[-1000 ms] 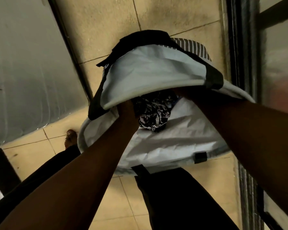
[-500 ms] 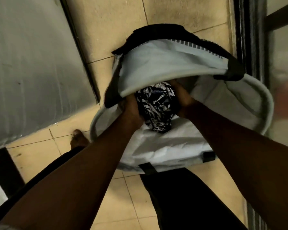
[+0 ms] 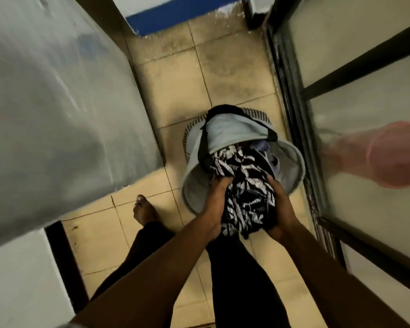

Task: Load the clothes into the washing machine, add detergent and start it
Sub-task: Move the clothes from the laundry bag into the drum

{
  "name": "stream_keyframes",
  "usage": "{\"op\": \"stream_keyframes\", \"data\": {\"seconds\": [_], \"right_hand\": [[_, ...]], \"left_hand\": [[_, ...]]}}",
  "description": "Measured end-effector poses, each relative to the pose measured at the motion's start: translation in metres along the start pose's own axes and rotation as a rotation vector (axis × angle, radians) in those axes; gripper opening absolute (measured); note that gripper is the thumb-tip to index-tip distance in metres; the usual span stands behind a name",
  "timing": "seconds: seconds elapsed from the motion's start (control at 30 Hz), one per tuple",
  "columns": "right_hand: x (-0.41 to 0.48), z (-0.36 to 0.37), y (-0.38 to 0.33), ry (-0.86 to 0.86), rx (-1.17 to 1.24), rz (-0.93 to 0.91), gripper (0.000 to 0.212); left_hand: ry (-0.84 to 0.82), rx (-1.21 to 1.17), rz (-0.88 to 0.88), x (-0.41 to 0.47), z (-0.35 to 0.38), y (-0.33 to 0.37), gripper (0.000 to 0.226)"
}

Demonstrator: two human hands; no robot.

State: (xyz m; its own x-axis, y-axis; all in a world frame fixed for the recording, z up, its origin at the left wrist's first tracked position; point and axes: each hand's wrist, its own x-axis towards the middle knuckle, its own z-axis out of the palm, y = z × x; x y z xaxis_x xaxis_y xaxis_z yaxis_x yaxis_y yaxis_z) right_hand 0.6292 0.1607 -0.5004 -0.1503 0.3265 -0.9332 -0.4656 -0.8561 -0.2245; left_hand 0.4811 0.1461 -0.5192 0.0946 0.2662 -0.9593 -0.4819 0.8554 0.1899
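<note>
Black-and-white patterned clothes (image 3: 244,195) clutched by left hand (image 3: 217,204), right hand (image 3: 279,207), no writing legible, perhaps blurred

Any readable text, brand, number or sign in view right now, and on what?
None can be read.
Patterned garment, gripped by the left hand and right hand: black and white print only, no letters.
Laundry basket: no label shows.
Grey panel on the left: blurred, marks unreadable.

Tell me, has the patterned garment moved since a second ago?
Yes. The garment is now pulled mostly out over the laundry bag's rim, toward the person.
</note>
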Motion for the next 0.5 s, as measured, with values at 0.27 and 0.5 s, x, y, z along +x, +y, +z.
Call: {"op": "stream_keyframes", "data": {"seconds": [0.27, 0.5], "right_hand": [[-0.172, 0.015, 0.020, 0.080, 0.117, -0.099, 0.053], [-0.304, 0.062, 0.008, 0.034, 0.087, -0.223, 0.050]], "left_hand": [[-0.142, 0.224, 0.143, -0.155, 0.012, -0.007, 0.044], [-0.246, 0.272, 0.309, -0.296, 0.017, 0.027, 0.031]]}}
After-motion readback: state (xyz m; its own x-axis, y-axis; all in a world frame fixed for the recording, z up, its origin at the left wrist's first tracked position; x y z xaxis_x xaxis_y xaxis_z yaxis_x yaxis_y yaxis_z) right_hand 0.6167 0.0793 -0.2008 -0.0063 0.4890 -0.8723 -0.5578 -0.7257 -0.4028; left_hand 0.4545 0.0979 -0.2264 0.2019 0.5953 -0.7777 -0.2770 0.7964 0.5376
